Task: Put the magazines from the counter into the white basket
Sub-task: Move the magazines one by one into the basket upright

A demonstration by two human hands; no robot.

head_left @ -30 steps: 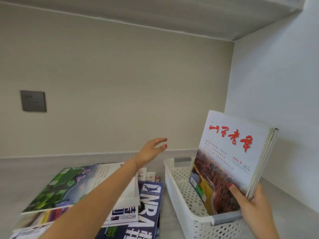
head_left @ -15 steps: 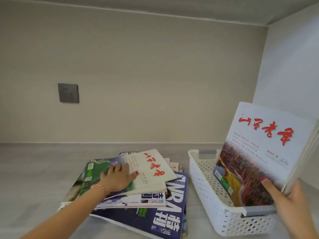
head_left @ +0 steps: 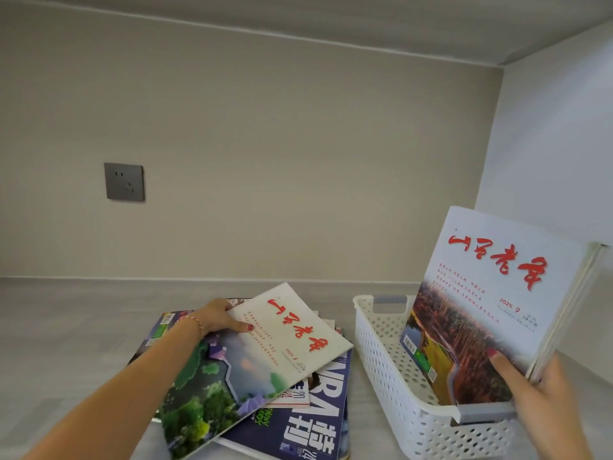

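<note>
Right now the left hand [head_left: 221, 318] pinches the top magazine [head_left: 252, 353] by its far edge, thumb on the cover, and one side of it is tipped up off the pile of magazines [head_left: 308, 423] on the grey surface [head_left: 66, 343]. The right hand [head_left: 544, 403] grips a bunch of standing magazines [head_left: 481, 310], thumb on the front cover, with their bottom edges down inside the white basket [head_left: 381, 356].

What could go wrong? The top magazine is thin and bendy and its cover looks shiny, so I think it could droop or slip out of that small pinch. As it comes away it could also drag the ones under it, since the pile is already fanned out and messy, and one might slide across the surface. The standing bunch leans back on the right hand; if that hand lets go too soon, the bunch could flop over. The basket looks like light plastic full of little holes, so a bump from a magazine corner on its rim might shove it along.

The basket is long and narrow with grey handles. The wall behind is plain, with a dark grey socket [head_left: 124, 181].
</note>
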